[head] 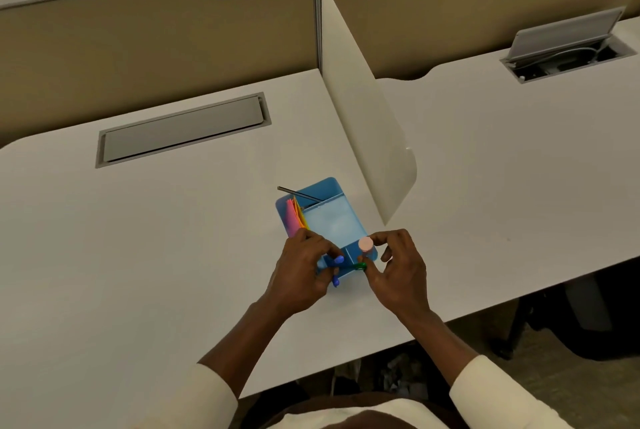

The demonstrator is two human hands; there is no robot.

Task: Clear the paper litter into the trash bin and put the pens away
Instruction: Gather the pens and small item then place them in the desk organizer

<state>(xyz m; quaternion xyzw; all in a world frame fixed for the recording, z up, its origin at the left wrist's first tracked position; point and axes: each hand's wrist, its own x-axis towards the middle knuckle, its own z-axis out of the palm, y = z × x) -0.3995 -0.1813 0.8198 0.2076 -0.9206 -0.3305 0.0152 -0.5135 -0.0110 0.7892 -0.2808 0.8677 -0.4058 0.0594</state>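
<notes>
here, on the white desk [138,255], a blue organizer tray [332,220] is seen, with coloured paper sheets [294,217] stood in its left compartment and a thin dark rod [298,193] across its far corner. at its near end, the left hand [304,272] is closed around a blue pen [337,267]. a green pen [358,267] is pinched by the right hand [398,269], just below a pink-capped pen [365,244] standing in the tray's near right compartment. a white divider [363,117] stands just right of the tray.

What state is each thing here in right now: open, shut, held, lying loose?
Organizer: upright on desk, big compartment empty.
Sticky notes: standing in side slot.
Left hand: gripping blue pen.
Right hand: pinching green pen.
Left hatch: shut.
Right hatch: open.
</notes>
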